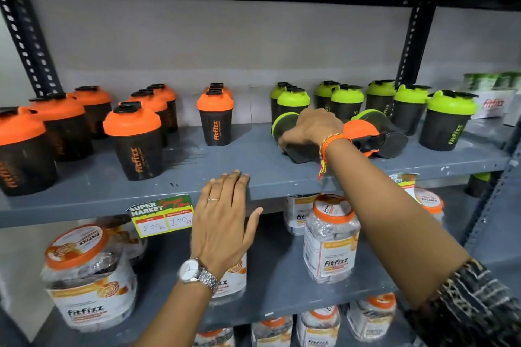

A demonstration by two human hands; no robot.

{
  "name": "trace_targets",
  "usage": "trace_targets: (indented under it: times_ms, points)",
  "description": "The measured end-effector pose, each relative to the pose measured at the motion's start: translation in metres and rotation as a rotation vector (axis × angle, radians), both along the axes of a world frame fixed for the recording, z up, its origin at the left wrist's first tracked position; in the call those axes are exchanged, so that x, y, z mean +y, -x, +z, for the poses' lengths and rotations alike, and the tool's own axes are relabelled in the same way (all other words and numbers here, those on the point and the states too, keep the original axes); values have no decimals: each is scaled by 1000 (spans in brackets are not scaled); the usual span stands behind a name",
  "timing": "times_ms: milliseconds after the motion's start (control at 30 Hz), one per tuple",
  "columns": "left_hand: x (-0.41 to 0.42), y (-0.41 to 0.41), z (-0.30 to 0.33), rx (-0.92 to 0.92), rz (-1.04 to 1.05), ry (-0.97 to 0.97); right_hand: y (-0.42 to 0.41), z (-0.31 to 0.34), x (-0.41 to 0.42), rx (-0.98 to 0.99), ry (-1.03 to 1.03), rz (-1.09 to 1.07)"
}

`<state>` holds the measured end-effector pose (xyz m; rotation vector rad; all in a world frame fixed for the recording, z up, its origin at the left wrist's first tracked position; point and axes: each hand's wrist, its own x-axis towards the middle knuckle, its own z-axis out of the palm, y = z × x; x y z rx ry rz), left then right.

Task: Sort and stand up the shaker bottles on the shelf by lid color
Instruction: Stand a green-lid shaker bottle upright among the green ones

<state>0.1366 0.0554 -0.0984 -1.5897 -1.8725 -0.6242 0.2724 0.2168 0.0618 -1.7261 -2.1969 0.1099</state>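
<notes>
Head view: most bottles stand sorted; right hand [308,128] grasps a lying green-lid bottle [284,132]; orange-lid bottle [366,135] lies right; left hand [222,220] released on shelf [112,191].

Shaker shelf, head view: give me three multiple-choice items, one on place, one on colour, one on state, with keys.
1. Where do the upright green-lid shakers stand?
A. shelf's left side
B. shelf's right side
C. lower shelf

2. What lid colour has the fallen shaker beside the right wrist?
A. orange
B. blue
C. white

3. What is the left hand doing?
A. lifting a jar
B. resting on the shelf edge
C. holding a shaker

Key: B, they cluster at right; A, orange lid shows; B, fingers lie on the edge, nothing held.
</notes>
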Motion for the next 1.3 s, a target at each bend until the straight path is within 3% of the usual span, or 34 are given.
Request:
trace_targets:
  times_ms: [200,333,467,633,900,1067,1300]
  points:
    - [0,-3,0,-14,26,12,-20,0,9,672,392,192]
    - [0,-4,1,-24,21,2,-30,-4,9,845,408,305]
    - [-2,-6,0,-38,8,-6,-33,-17,20,867,250,369]
    - [-2,-6,2,-34,9,-4,-39,-31,39,834,204,408]
    - [-2,-8,2,-67,13,-14,-47,-41,47,889,425,434]
    - [-1,-10,1,-79,26,-12,-54,-45,43,882,416,433]
    - [0,-14,2,-91,43,-22,-80,-42,6,445,175,454]
